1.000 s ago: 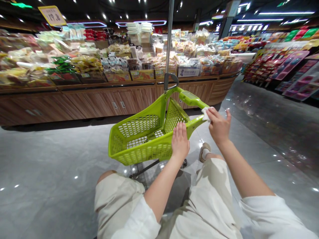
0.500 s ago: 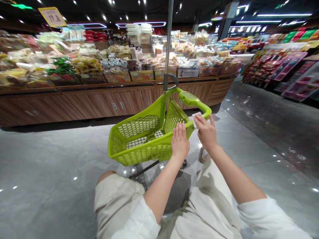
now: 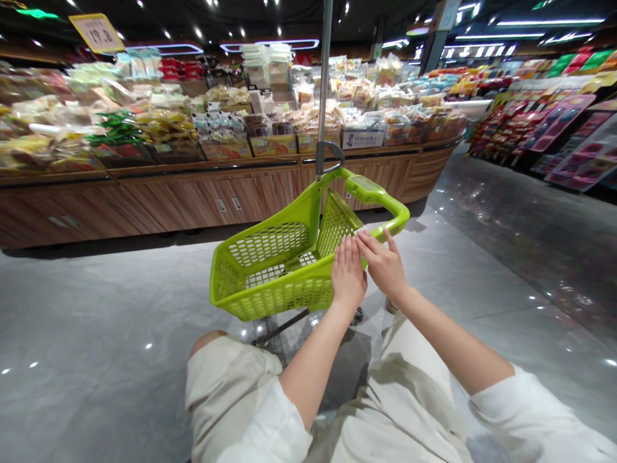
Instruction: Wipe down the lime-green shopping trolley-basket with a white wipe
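Left hand (image 3: 348,273): laid open and flat, fingers extended, on the near rim of a lime-green plastic shopping trolley basket (image 3: 270,299), with nothing gripped. Right hand (image 3: 380,263): fingers half curled, placed just beside the left hand at the basket's side rim; a small white tissue (image 3: 359,233) is seen at its fingertips, though whether it is gripped cannot be told. The basket is positioned directly in front of the person, with a metal pole (image 3: 324,77) rising from its far end. Beyond it, packaged snacks (image 3: 270,122) are stacked on a wooden display counter (image 3: 193,202), below a yellow price sign (image 3: 96,32). A grey tiled floor (image 3: 96,308) is seen beneath.
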Tool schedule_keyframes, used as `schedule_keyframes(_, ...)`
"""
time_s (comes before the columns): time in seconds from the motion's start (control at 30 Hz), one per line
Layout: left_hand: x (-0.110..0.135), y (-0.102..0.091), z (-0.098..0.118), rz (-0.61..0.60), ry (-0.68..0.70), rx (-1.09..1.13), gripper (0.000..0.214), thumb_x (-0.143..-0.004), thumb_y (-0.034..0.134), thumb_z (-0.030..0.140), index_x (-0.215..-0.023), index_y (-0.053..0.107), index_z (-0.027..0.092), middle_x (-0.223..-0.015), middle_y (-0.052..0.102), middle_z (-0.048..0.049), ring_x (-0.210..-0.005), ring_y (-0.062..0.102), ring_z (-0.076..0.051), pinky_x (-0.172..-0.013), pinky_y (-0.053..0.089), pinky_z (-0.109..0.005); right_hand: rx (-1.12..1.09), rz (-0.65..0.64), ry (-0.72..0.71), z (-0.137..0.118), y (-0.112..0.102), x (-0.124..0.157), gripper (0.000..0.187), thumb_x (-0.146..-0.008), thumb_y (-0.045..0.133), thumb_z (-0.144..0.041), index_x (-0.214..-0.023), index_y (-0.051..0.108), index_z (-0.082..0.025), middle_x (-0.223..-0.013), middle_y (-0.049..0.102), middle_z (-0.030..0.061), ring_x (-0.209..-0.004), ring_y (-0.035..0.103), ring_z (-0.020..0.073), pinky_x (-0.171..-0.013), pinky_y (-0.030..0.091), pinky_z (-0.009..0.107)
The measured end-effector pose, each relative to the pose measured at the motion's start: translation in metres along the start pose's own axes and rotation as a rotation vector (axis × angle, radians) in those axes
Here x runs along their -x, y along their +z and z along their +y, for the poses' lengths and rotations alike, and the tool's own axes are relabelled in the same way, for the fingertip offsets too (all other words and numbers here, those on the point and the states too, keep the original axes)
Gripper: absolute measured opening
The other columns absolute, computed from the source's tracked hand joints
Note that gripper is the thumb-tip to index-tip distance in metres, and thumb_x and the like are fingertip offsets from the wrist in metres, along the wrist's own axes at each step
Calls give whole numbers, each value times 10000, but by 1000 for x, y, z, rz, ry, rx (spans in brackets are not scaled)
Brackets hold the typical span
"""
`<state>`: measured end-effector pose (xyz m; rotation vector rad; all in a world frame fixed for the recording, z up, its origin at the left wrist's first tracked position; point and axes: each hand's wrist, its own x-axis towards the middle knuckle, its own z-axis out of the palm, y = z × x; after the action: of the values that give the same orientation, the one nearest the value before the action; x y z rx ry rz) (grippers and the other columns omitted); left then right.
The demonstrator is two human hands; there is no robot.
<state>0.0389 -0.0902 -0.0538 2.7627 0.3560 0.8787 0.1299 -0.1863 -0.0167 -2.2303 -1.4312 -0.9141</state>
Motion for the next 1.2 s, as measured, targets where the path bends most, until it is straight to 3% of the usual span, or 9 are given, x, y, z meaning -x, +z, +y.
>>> schedule_keyframes(0.2, 1, 0, 0, 20, 6, -3, 834, -792, 512, 105, -1537, 141, 45, -1613, 271, -188, -1526, 168, -255, -1248, 223, -443, 60, 83, 208, 57, -19, -3, 549, -867, 409, -20, -1318, 604, -264, -1355, 636, 53, -1267, 586, 224, -1229, 22, 584)
schedule_keyframes(0.3, 0, 1, 2, 17, -7, 0, 833, -792, 515, 104, -1535, 143, 39, -1612, 268, -196, -1528, 155, -258, -1248, 221, -452, 52, 119, 221, 40, -11, -3, 540, -867, 399, -23, -1323, 605, -225, -1349, 638, 84, -1291, 565, 232, -1233, 48, 574)
schedule_keyframes(0.43, 0, 1, 2, -3, 0, 0, 802, -798, 507, 98, -1527, 179, 30, -1607, 281, -196, -1529, 149, -264, -1253, 207, -450, -25, 22, -9, 4, 3, 4, 539, -877, 392, -18, -1335, 596, -216, -1388, 609, 69, -1300, 558, 190, -1252, 118, 478)
schedule_keyframes(0.63, 1, 0, 3, 21, 7, -1, 825, -780, 519, 86, -1526, 174, 24, -1610, 271, -200, -1526, 167, -258, -1250, 217, -439, 30, 125, 227, 55, -18, 1, 569, -838, 407, -3, -1310, 607, -250, -1357, 634, 58, -1273, 582, 217, -1228, 28, 585)
schedule_keyframes(0.73, 0, 1, 5, 19, -10, 6, 821, -787, 522, 96, -1526, 172, 20, -1608, 273, -204, -1525, 167, -267, -1250, 216, -448, 45, 152, 244, 38, -11, 0, 549, -846, 395, -5, -1301, 613, -220, -1344, 642, 72, -1287, 570, 225, -1230, 42, 577)
schedule_keyframes(0.87, 0, 1, 3, -2, -2, 3, 811, -797, 516, 105, -1528, 171, 32, -1610, 274, -198, -1528, 153, -265, -1253, 208, -454, -4, 43, 8, 1, 3, 5, 555, -867, 377, -5, -1334, 590, -215, -1391, 606, 55, -1307, 551, 184, -1252, 98, 475)
schedule_keyframes(0.97, 1, 0, 0, 3, 10, -9, 817, -792, 516, 101, -1528, 169, 32, -1610, 273, -195, -1528, 158, -256, -1252, 215, -439, 2, 39, 30, 25, -5, 6, 577, -860, 383, -2, -1331, 594, -261, -1381, 615, 38, -1275, 579, 184, -1249, 59, 512)
schedule_keyframes(1.07, 1, 1, 0, 14, 13, -12, 822, -789, 518, 102, -1527, 165, 25, -1608, 278, -196, -1525, 171, -260, -1250, 220, -436, 59, 131, 232, 61, -17, 1, 574, -842, 403, -11, -1316, 605, -263, -1345, 643, 53, -1257, 595, 221, -1223, 39, 601)
schedule_keyframes(1.2, 0, 3, 3, 24, -7, -2, 836, -792, 521, 111, -1534, 143, 35, -1613, 266, -196, -1528, 154, -263, -1247, 225, -456, 75, 163, 245, 38, -8, -1, 568, -845, 390, -11, -1330, 595, -226, -1342, 643, 78, -1274, 581, 230, -1226, 74, 589)
